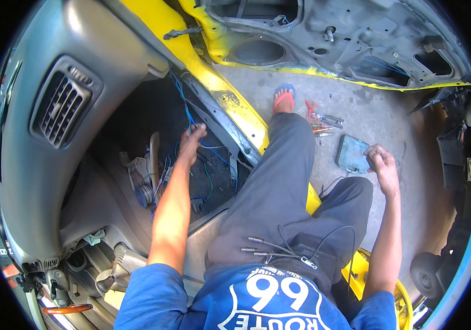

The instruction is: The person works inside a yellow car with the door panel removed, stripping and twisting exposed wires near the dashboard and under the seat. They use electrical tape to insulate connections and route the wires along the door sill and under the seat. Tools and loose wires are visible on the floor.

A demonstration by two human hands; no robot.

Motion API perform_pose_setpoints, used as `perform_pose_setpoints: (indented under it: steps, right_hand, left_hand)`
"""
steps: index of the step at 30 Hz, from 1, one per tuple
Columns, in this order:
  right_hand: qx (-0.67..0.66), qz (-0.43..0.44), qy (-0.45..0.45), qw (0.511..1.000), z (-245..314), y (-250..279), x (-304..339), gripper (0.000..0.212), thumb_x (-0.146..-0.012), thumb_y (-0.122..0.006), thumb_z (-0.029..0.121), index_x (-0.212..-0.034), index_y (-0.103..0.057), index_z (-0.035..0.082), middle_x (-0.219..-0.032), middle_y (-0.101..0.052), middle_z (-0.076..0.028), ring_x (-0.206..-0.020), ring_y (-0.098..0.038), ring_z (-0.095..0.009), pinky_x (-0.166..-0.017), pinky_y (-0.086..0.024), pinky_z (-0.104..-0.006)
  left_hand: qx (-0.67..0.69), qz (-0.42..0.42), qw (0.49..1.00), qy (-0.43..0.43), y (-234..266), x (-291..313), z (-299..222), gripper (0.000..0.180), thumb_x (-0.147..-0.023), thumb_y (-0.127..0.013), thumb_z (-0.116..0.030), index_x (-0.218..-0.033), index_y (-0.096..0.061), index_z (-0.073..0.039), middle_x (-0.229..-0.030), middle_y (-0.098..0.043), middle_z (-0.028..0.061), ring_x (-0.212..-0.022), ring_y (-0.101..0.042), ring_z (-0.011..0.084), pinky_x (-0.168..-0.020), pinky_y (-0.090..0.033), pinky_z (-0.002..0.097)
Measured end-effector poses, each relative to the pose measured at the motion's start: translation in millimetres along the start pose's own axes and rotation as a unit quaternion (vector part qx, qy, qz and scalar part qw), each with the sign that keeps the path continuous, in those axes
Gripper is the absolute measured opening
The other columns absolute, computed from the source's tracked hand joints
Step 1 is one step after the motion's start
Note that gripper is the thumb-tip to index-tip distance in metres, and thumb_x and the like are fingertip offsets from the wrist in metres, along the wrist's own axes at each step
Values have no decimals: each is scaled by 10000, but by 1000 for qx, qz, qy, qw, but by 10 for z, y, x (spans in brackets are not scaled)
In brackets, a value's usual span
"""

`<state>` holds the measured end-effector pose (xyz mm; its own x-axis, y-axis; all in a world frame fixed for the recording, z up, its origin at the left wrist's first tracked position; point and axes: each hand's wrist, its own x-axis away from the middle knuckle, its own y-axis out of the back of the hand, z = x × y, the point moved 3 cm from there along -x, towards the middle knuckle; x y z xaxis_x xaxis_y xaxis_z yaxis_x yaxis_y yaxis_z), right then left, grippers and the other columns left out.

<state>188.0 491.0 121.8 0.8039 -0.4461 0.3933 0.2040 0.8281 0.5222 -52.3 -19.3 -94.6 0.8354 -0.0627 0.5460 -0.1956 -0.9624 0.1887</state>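
My left hand [193, 142] reaches into the dark footwell, its fingers closed around thin blue wires [178, 87] that run down along the door opening. More loose wires [209, 179], blue and green, trail over the footwell floor below it. My right hand [384, 166] is out beyond my knee with its fingers curled; whether something small is in it I cannot make out. Just left of that hand a teal plastic case [351, 154] lies shut on the ground. Black cables with metal-tipped plugs [257, 240] rest across my lap.
On the left is a grey dashboard with an air vent [64, 107]. A yellow door sill [235, 110] runs beneath my leg. The stripped door [351, 38] stands open ahead. Pliers and other hand tools [329, 120] lie on concrete by my sandalled foot [283, 99]. A gear lever [106, 281] is lower left.
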Motion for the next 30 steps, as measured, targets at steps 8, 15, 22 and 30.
perform_pose_setpoints:
  steps: [8, 15, 22, 30]
  right_hand:
    - [-40, 1, -9, 999, -136, 42, 227, 271, -1015, -541, 285, -1015, -674, 48, -860, -584, -9, -781, -556, -108, -668, -521, -302]
    - [-32, 3, -4, 999, 314, -697, -118, 388, -998, -649, 386, -1199, -666, 55, -1039, -637, -67, -918, -602, -148, -762, -551, -313]
    - [10, 55, 141, 988, 1162, -1223, -527, 400, -986, -660, 376, -1237, -680, 64, -1135, -687, -103, -998, -627, -180, -814, -544, -325]
    - [-99, 84, 105, 986, 1074, -877, -550, 371, -1001, -644, 282, -1265, -648, 22, -1023, -651, -99, -898, -681, -170, -720, -552, -301]
  left_hand:
    - [347, -56, 933, 71, -206, 236, 147, 483, -1074, -450, -543, -1011, -552, -76, -677, -455, 21, -551, -564, 183, -584, -588, 373]
    - [342, -86, 936, 8, -157, -67, -515, 554, -963, -628, -617, -1050, -537, -78, -644, -358, -54, -495, -363, 63, -437, -358, 243]
    - [268, 32, 958, 101, -966, 507, 418, 310, -1033, -604, -419, -1103, -586, -117, -786, -557, -14, -781, -616, 153, -793, -526, 361]
    - [351, 67, 923, 143, -859, 852, 570, 251, -1081, -541, -334, -1135, -602, -96, -855, -577, 4, -904, -642, 193, -893, -522, 434]
